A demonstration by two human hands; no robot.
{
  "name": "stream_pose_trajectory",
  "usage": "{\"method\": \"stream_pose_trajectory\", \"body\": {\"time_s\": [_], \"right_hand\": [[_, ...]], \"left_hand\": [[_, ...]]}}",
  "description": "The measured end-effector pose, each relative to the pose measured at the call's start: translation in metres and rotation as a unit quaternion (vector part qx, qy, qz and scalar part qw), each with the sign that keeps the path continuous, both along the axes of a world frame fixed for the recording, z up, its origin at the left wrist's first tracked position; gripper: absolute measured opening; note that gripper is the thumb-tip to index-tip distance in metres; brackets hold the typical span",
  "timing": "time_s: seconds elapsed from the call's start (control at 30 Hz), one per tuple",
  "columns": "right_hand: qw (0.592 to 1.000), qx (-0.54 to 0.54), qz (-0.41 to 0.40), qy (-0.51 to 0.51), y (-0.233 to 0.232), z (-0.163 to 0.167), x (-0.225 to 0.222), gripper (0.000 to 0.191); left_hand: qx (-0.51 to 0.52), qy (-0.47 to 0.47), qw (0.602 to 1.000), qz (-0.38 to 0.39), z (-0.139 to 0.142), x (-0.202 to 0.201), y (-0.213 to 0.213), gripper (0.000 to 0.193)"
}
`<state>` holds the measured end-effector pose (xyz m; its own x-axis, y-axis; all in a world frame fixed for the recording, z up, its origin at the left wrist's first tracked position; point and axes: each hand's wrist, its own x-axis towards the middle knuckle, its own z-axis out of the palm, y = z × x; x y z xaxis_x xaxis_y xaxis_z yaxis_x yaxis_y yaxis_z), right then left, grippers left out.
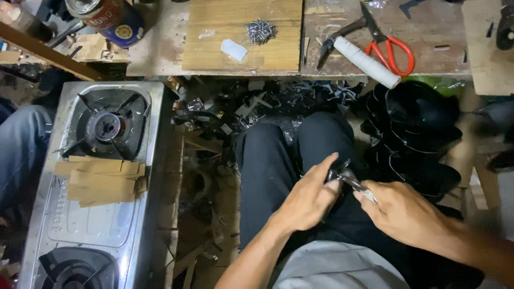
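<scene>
Black piece: a small dark scrap (338, 172) sat pinched in the fingertips of the left hand (310, 199), low over the person's lap, right between both hands.
Far left: a leg in blue jeans (21, 150) belonged to someone else and stayed out of the action.
Stove: a steel two-burner gas stove (96, 182) lay on the floor, one burner grate (107, 127) near its top end, with a stack of tan card strips (101, 180) resting across its middle.
Floor: between stove and knees there was a litter of black and brown offcuts (214, 160), dim and cluttered.
Bench, left part: a blue tin can (110, 18) lay tipped on its side near the edge.
Bench, middle: a wooden board (241, 35) carried a small heap of nails (261, 30) and a white scrap (234, 49).
Left hand: clenched around the black piece, thumb and fingers closed tight on it.
Right hand: the right hand (404, 214) was wrapped around a slim metal tool (357, 187), its tip meeting the piece.
Doing it well: judging from the grip, a steady pinch close to the tool tip, wrists braced on the thighs, looked like the way to keep that bite accurate.
Bench, right part: pliers with a white-wrapped handle (360, 56) lay beside red-handled scissors (388, 45).
Right of the knees: a stack of black curved pieces (415, 131) stood near.
</scene>
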<state>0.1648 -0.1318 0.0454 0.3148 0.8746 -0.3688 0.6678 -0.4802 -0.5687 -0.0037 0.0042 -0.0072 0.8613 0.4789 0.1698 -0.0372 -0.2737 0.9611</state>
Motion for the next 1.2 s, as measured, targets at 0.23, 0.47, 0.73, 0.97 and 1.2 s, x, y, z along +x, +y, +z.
{"method": "stream_pose_trajectory", "body": {"time_s": [0.23,0.47,0.73,0.97,1.2], "right_hand": [[0.999,0.014,0.024,-0.022,0.006,0.006,-0.006,0.019],[0.998,0.046,0.039,-0.022,0.012,-0.002,-0.012,0.021],[0.985,-0.168,0.022,-0.018,-0.03,-0.03,-0.033,0.045],[0.98,-0.009,0.129,-0.149,0.018,-0.005,-0.005,0.055],[0.821,0.249,0.052,-0.511,0.153,0.034,0.077,0.04]], "left_hand": [[-0.13,0.095,0.987,0.025,0.012,0.005,0.006,0.047],[-0.095,0.112,0.988,0.054,0.015,0.002,0.011,0.037],[0.011,0.082,0.991,0.108,0.002,-0.003,0.016,0.03],[0.066,0.048,0.993,0.086,-0.017,0.011,0.021,0.037],[-0.25,0.024,0.967,0.037,-0.043,0.024,0.04,0.044]]}}
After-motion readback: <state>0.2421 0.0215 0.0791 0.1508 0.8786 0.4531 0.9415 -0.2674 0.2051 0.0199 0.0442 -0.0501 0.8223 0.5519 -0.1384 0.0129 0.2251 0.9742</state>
